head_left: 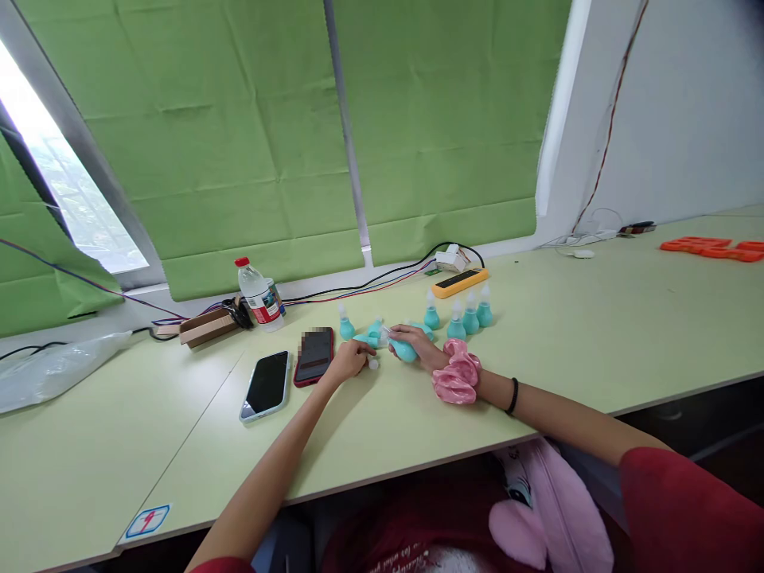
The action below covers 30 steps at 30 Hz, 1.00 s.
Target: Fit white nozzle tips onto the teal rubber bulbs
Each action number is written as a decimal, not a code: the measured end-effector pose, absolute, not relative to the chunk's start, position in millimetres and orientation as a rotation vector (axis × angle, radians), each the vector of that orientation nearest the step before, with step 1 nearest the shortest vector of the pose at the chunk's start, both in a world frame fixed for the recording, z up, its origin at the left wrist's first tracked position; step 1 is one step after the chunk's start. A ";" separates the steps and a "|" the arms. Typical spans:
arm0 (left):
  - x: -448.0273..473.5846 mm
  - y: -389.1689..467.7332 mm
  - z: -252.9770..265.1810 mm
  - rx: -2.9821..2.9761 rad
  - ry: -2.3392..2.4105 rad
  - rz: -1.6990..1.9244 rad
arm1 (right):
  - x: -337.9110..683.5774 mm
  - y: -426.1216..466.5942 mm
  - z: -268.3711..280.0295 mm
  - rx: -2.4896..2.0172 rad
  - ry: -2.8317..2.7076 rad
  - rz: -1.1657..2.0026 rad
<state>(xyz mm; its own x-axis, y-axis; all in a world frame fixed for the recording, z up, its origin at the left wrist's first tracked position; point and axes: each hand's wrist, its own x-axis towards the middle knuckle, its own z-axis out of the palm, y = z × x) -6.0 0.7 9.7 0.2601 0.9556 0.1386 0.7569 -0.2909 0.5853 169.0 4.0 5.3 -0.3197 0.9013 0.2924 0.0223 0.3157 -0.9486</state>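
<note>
My right hand [416,347] is wrapped round a teal bulb nasal aspirator [403,350], its clear tip end pointing left and up. Just to its left, my left hand [350,360] has its fingers bent together at a small whitish cap [373,363], low over the table. More teal bulbs [367,340] lie behind and between the hands, partly covered by them. One aspirator [347,325] stands upright behind my left hand. Several others with clear tips [456,323] stand upright beyond my right hand.
Two phones [266,385] lie left of my left hand. Farther back are a water bottle [260,296], a cardboard box [208,326] and cables along the wall. A yellow-orange device [460,282] lies behind the aspirators. Orange parts [710,248] lie far right. The table's front edge [418,471] is close.
</note>
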 end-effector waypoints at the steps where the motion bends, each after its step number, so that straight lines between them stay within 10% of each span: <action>1: -5.8 0.0 10.1 2.151 1.576 0.686 | 168.0 3.3 6.1 -0.809 -1.617 1.192; 12: 8.0 -21.6 26.4 2.252 1.391 1.012 | 165.8 -16.3 -1.0 -0.804 -2.029 0.559; 30: 21.7 -16.1 12.6 1.785 1.074 1.026 | 163.1 -22.9 5.0 -0.643 -2.114 0.683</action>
